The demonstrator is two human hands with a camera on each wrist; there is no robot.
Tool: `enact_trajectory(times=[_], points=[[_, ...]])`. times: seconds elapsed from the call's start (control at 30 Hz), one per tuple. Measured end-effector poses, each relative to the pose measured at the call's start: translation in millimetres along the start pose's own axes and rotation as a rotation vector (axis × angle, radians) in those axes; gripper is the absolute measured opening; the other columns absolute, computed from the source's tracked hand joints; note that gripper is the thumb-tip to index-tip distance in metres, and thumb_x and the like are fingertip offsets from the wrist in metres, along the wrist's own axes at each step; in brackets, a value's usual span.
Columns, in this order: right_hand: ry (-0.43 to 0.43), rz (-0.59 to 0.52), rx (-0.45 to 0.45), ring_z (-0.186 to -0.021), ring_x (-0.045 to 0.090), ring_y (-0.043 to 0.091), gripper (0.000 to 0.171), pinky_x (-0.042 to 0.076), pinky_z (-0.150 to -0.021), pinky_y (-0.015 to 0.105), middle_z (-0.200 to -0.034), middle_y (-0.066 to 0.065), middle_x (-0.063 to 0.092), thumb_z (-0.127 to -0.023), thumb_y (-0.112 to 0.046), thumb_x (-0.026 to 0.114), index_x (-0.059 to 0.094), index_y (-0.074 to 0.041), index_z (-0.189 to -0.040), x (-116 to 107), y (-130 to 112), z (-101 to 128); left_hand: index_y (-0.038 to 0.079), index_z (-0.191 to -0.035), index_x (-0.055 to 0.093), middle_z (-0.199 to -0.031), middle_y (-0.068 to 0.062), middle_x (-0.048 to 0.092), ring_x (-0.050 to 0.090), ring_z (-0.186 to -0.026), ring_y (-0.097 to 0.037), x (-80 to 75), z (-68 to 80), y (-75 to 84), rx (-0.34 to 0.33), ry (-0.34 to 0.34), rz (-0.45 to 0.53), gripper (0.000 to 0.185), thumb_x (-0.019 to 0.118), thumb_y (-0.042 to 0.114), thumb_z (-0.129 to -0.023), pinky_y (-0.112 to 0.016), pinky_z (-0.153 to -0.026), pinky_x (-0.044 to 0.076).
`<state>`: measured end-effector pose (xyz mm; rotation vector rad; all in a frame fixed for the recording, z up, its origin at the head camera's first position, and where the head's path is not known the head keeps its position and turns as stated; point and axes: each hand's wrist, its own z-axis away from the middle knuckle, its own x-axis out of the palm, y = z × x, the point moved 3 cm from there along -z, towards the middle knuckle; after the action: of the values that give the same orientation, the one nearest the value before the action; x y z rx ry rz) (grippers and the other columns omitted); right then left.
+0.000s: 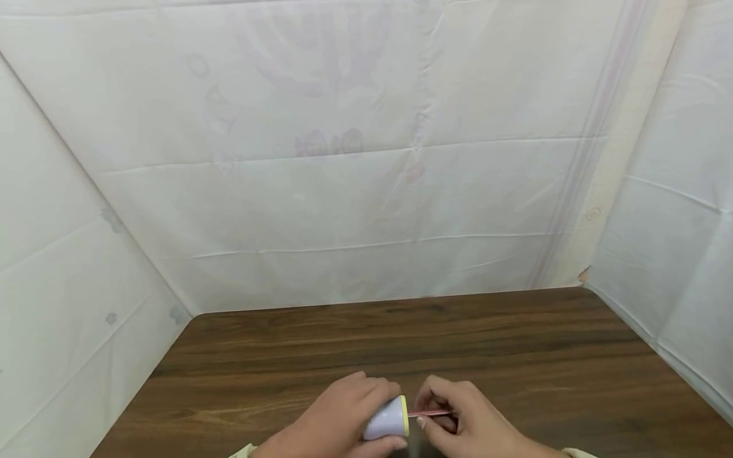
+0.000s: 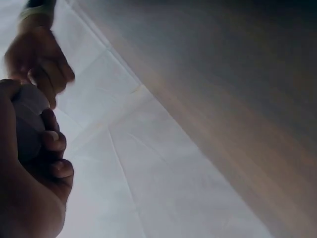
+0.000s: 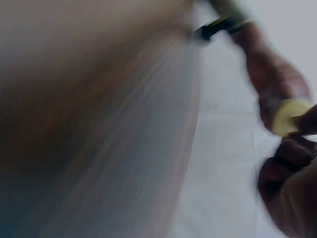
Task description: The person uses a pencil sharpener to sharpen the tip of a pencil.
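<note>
Pencil sharpener (image 1: pixel 388 420), one of them, a little lavender dome-shaped thing with a yellow rim, sits in my left hand (image 1: pixel 338 416) just above the near edge of the table (image 1: pixel 515 356), about the middle. My fingers are curled around its body, thumb on the near side, so it's properly gripped, with the yellow end facing right. From the left wrist view you can see my fingertips (image 2: pixel 53 141) wrapped over the rounded pale shell.

One pencil (image 1: pixel 431 414) too, thin and reddish, lying level with its tip going into the yellow end. My right hand (image 1: pixel 464 423) pinches it between thumb and fingers, just right of the sharpener, so both hands nearly touch. The right wrist view is pretty blurry, only the yellow rim (image 3: pixel 290 116) and dark fingers show up.

So that's one sharpener, one pencil, two hands. Dark wood tabletop, white sheets (image 1: pixel 355 159) hung on the left, far and right sides.
</note>
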<state>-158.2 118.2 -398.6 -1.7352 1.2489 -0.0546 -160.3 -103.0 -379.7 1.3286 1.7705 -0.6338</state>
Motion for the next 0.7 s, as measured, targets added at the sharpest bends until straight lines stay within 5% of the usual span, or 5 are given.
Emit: enact_trajectory(times=[0.2,0.33,0.5,0.6,0.7], points=[[0.197,0.651,-0.702,-0.064,0.035,-0.004,0.01,0.028,-0.06,0.007,-0.078,-0.007,0.056,-0.104,-0.008,0.067,0.075,-0.003,-0.107,-9.7,-22.3,-10.0,0.014,-0.128,0.061,-0.097,0.007,0.067,0.055,-0.074,0.008,-0.6,1.7,-2.3,-0.249,-0.103,0.573,0.025,0.067,0.024,-0.106,-0.012,-0.061,0.05],[0.249,0.841,-0.957,-0.062,0.03,-0.001,0.016,0.021,-0.06,0.013,-0.069,-0.008,0.048,-0.106,-0.007,0.063,0.077,-0.001,-0.099,-10.4,-31.5,-15.1,0.008,-0.124,0.065,-0.096,0.007,0.066,0.058,-0.076,0.005,5.4,2.6,-1.1,-0.411,-0.203,0.956,0.019,0.058,0.02,-0.111,-0.018,-0.064,0.054],[0.194,0.873,-1.031,-0.063,0.031,-0.001,0.024,0.019,-0.062,0.013,-0.07,-0.009,0.047,-0.104,-0.001,0.059,0.07,-0.008,-0.084,-4.5,-29.5,-14.4,-0.007,-0.121,0.063,-0.097,0.004,0.065,0.061,-0.079,0.003,16.0,4.7,3.2,-0.507,-0.281,1.272,0.036,0.047,0.025,-0.114,-0.016,-0.069,0.052],[0.145,0.812,-0.966,-0.063,0.027,-0.002,0.026,0.017,-0.062,0.012,-0.068,-0.01,0.044,-0.102,0.001,0.057,0.066,-0.01,-0.08,-2.8,-28.2,-13.0,-0.011,-0.122,0.061,-0.1,0.003,0.066,0.063,-0.08,0.003,21.9,4.9,4.6,-0.501,-0.287,1.335,0.04,0.045,0.025,-0.114,-0.015,-0.07,0.052],[0.1,0.694,-0.843,-0.062,0.022,-0.003,0.024,0.017,-0.061,0.01,-0.066,-0.01,0.038,-0.1,0.001,0.057,0.061,-0.01,-0.079,-1.8,-25.0,-11.7,-0.009,-0.123,0.06,-0.101,0.004,0.067,0.063,-0.082,0.003,24.6,4.4,4.1,-0.465,-0.268,1.292,0.035,0.046,0.022,-0.114,-0.016,-0.071,0.054]])
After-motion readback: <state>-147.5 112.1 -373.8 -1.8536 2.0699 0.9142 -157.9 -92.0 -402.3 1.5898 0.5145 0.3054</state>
